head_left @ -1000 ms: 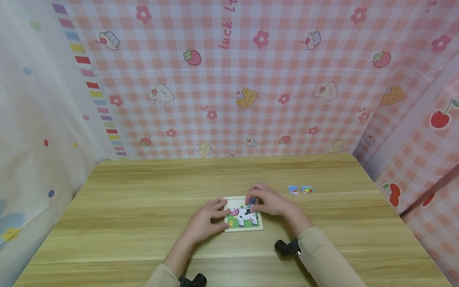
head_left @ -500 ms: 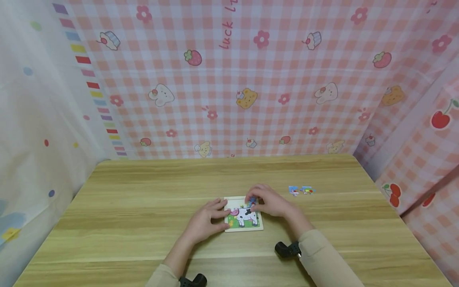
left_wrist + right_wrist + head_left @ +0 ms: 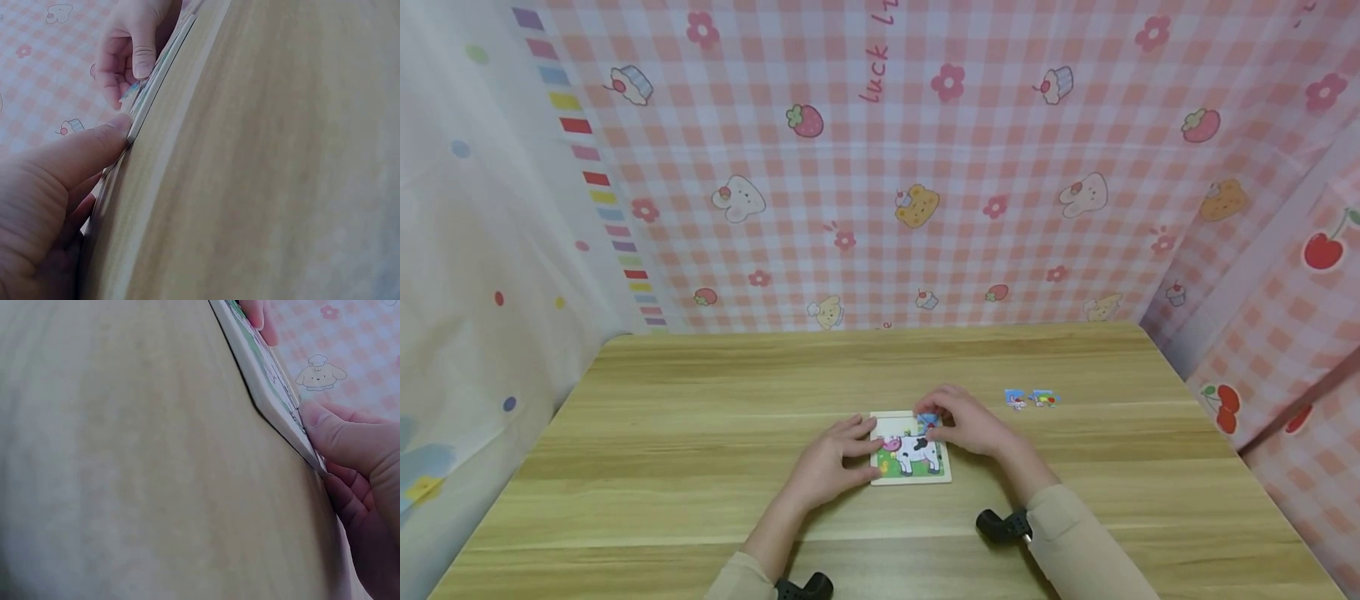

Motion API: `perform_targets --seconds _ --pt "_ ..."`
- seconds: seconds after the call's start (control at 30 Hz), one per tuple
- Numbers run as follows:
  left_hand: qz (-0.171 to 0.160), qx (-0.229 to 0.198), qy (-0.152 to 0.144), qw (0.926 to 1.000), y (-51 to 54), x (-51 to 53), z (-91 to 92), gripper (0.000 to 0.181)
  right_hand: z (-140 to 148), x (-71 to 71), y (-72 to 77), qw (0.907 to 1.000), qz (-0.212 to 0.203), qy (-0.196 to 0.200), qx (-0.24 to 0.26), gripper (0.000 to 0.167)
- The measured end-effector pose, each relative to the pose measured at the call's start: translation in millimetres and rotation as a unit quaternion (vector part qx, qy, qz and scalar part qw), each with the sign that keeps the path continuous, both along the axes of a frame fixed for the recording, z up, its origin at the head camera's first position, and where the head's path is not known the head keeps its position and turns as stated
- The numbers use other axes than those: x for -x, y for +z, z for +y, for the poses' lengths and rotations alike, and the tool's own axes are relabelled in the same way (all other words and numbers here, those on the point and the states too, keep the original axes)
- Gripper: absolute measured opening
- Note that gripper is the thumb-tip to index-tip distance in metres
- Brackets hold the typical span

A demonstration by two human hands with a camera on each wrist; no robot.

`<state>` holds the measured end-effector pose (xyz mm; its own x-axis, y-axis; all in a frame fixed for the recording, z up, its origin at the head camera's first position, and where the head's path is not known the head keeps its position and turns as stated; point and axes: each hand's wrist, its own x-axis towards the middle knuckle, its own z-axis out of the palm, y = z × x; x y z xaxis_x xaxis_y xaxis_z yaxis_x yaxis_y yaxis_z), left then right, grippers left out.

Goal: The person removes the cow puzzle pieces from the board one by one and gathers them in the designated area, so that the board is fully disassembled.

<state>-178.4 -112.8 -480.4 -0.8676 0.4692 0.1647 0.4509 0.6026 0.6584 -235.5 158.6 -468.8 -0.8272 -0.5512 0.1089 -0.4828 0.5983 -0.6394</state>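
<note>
A pink checked curtain (image 3: 820, 167) hung beyond the puzzle tray (image 3: 910, 481), w/ a white dotted cloth (image 3: 497, 217) well off to the tray's L. The wood-grain table (image 3: 700, 500) spread under & around the tray. Nearer than the tray were two beige sleeves, the R sleeve (image 3: 1090, 542) & L sleeve (image 3: 741, 577). The L hand (image 3: 829, 462) lay against the tray's L edge, fingers apart, nothing clamped. The R hand (image 3: 966, 421) curled over the tray's far R corner, thumb & fingers clamped on a blue pc (image 3: 927, 420); per the L wrist view it poked out b/w them at a slant to the tray. Can't tell if it touched the tray base.

The tray sat flat b/w both hands, a cow pic (image 3: 917, 454) filling its near part. Black wrist devices, R one (image 3: 1002, 527) & L one (image 3: 808, 587), were on the near side of the tray. Smallest: two loose pcs, a L pc (image 3: 1015, 397) & R pc (image 3: 1043, 398), just beside each other, beyond & R of the tray.
</note>
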Motion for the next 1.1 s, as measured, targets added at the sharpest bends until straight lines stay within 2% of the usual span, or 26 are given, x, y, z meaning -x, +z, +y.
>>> perform_targets --seconds 0.43,1.1 --pt "0.002 -0.006 -0.001 1.0 0.1 0.4 0.4 0.044 3.9 -2.9 -2.3 0.9982 0.001 -0.014 0.058 0.025" --pt "0.001 -0.003 -0.002 1.0 0.0 -0.4 -0.6 0.043 4.8 -8.9 0.2 0.9963 0.001 -0.014 0.085 0.024"
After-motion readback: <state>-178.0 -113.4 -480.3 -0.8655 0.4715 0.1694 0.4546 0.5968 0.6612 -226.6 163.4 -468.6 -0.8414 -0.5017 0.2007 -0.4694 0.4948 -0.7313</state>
